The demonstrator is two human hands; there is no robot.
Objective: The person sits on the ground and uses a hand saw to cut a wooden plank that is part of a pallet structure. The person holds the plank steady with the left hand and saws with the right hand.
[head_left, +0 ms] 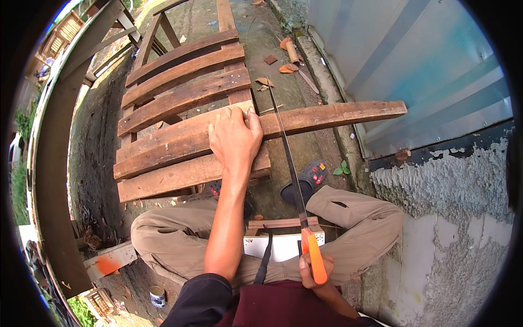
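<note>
My right grip (309,274) — closed round orange-handled steel handsaw (294,179); my left grip (235,139) (how closed, can't tell) — atop long brown wooden plank (348,116).

The orange saw handle (316,259) partly hides the right hand (306,276) (its far side)

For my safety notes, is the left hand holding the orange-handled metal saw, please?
No, the right hand grips that saw; the left hand rests on a brown wooden plank.

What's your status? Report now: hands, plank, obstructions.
Left hand holding plank down on slatted frame. Right hand gripping saw's orange handle. Plank overhangs right, blade across it. Shoe beside blade in view; true gap unclear.
</note>
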